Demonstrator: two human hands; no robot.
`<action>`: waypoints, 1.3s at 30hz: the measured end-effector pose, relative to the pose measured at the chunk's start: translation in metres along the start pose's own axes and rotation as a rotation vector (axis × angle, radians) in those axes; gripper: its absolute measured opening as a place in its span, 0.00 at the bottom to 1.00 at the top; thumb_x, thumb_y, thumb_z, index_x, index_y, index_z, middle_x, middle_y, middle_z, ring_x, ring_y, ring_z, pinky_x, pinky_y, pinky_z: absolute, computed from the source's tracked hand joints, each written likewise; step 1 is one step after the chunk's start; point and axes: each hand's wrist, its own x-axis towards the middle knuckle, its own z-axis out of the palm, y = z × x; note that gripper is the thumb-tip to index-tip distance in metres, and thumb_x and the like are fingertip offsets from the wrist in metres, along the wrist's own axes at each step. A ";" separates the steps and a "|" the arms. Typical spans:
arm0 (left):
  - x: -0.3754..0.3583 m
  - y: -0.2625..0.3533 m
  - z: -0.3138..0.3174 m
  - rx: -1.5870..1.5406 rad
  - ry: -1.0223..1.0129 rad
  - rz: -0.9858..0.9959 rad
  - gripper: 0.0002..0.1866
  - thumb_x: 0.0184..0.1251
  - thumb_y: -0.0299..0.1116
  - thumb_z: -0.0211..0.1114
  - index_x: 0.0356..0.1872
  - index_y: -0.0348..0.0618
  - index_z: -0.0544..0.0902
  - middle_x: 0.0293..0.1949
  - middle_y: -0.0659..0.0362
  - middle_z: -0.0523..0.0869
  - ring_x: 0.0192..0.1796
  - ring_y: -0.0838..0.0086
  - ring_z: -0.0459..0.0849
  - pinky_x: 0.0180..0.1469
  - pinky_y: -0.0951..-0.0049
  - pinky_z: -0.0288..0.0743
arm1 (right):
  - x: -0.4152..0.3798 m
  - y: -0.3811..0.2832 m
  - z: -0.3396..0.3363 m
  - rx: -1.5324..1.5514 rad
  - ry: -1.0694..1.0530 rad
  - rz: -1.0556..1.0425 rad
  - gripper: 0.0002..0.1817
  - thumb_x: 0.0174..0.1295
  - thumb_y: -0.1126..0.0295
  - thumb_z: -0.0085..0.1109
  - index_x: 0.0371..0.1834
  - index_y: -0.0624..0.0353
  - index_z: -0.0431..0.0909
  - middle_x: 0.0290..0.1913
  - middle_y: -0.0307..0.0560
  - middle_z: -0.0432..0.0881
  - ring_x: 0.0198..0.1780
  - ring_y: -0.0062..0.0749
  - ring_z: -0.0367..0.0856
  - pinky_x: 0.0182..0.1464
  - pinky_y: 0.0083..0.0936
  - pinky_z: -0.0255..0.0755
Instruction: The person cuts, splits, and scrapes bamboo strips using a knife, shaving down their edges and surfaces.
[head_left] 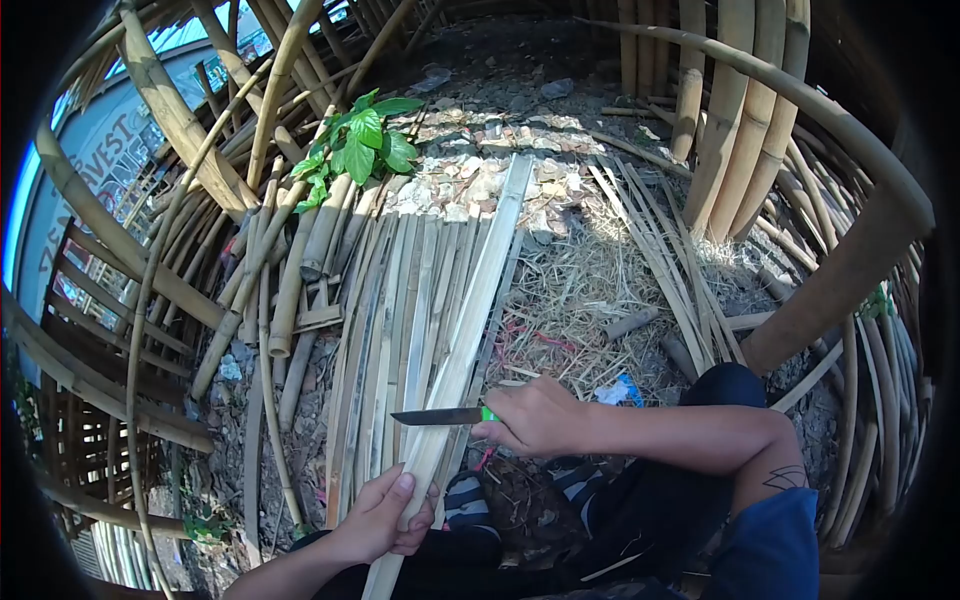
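My left hand (381, 515) grips the near end of a long pale bamboo strip (478, 300) that runs away from me toward the upper middle. My right hand (533, 417) holds a knife (438, 416) with a green handle, its dark blade pointing left and lying across the strip just above my left hand. The blade's edge touches the strip. My legs in dark trousers sit under both hands.
Several split bamboo slats (390, 330) lie side by side on the ground left of the strip. Round bamboo poles (720, 130) lean at the right and left. A green leafy plant (355, 150) grows at the back. Shavings and straw (580, 290) cover the ground.
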 end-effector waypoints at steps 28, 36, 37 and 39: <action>0.014 0.011 0.015 0.185 -0.011 0.049 0.18 0.84 0.45 0.42 0.50 0.41 0.70 0.26 0.63 0.70 0.20 0.83 0.65 0.20 0.81 0.59 | 0.002 -0.006 0.011 -0.261 0.237 -0.363 0.29 0.59 0.42 0.63 0.19 0.56 0.69 0.14 0.41 0.68 0.13 0.32 0.73 0.15 0.29 0.68; 0.019 0.009 0.011 0.027 -0.061 0.037 0.18 0.85 0.44 0.39 0.49 0.39 0.70 0.25 0.64 0.68 0.19 0.84 0.62 0.19 0.81 0.58 | 0.010 0.002 -0.002 -0.405 0.267 -0.397 0.30 0.59 0.39 0.61 0.18 0.55 0.68 0.13 0.37 0.66 0.13 0.28 0.73 0.13 0.26 0.66; 0.019 0.011 0.011 -0.021 -0.075 0.027 0.18 0.85 0.44 0.39 0.49 0.39 0.70 0.25 0.64 0.68 0.19 0.84 0.61 0.20 0.81 0.58 | 0.010 0.004 -0.003 -0.432 0.268 -0.395 0.30 0.61 0.40 0.61 0.18 0.54 0.68 0.13 0.38 0.67 0.13 0.29 0.73 0.13 0.27 0.66; 0.016 0.008 0.010 -0.069 -0.087 0.020 0.18 0.85 0.45 0.39 0.50 0.39 0.70 0.25 0.63 0.68 0.19 0.83 0.61 0.20 0.80 0.58 | 0.011 0.012 -0.004 -0.436 0.288 -0.214 0.29 0.66 0.43 0.56 0.18 0.54 0.69 0.13 0.44 0.70 0.14 0.34 0.75 0.15 0.30 0.68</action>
